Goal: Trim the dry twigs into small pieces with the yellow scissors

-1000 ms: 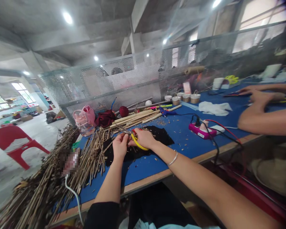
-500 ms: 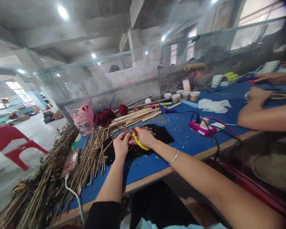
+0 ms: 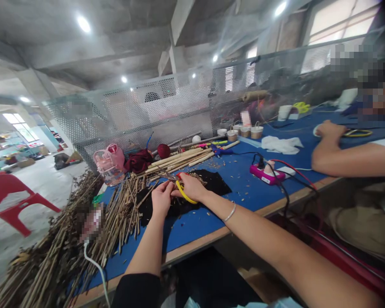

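My right hand (image 3: 192, 188) is closed around a pair of scissors with a yellow handle (image 3: 185, 193) and a red part by the grip. Their metal blades (image 3: 167, 174) point left, just above my left hand (image 3: 162, 200). That hand is closed in a pinch, its fingertips close to my right fingers; what lies between them is too small to make out. Beneath both hands a black cloth (image 3: 218, 183) is scattered with plant bits. A bundle of dry stalks (image 3: 123, 214) lies directly left of my left hand.
Pale sticks (image 3: 179, 159) lie behind my hands, near a dark red yarn ball (image 3: 163, 150) and a pink clear bag (image 3: 109, 164). A pink power strip (image 3: 267, 174) with cables sits right. A co-worker's forearm (image 3: 349, 155) rests farther right. Perforated metal screen (image 3: 131, 115) runs behind.
The view has shifted slightly, so the tabletop things sit a little farther left. My hands keep nearly the same pose. The co-worker's farther hand is no longer plainly visible.
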Motion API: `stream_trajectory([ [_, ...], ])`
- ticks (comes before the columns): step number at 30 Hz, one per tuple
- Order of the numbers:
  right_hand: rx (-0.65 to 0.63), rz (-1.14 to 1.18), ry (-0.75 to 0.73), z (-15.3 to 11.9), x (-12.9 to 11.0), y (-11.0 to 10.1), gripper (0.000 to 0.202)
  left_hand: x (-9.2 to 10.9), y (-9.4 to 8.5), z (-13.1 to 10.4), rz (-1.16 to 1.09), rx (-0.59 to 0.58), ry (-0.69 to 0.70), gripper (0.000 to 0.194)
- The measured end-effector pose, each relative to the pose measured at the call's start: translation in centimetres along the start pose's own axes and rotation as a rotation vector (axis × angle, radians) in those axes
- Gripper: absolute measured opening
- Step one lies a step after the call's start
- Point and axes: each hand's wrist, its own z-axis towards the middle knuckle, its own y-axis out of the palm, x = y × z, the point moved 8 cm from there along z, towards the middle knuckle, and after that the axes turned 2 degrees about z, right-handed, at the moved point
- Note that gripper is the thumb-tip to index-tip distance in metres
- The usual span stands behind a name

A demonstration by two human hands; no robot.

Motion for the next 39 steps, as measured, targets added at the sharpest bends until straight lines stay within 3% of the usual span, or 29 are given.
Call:
stream_trajectory([
  [6,0.039,0.011,-0.078,0.1,-0.5,-0.3,0.056,0.3,0.4,-0.2,-0.019,-0.052,0.057,0.037],
  [21,-0.029,-0.095,0.046,0.2,0.3,-0.1,0.055,0.7,-0.6,-0.2,0.045,0.053,0.052,0.034],
  [30,-0.03,-0.095,-0.009,0.1,0.0,0.0,0.063,0.2,-0.2,0.2,0.015,-0.001,0.081,0.031],
  [35,-0.034,-0.059,-0.03,0.1,0.0,0.0,0.061,1.3,-0.1,-0.2,0.117,-0.008,0.16,0.025],
  [39,-0.046,-0.041,-0.023,0.0,0.1,0.2,0.058,1.6,0.0,-0.5,0.15,0.003,0.143,0.026],
])
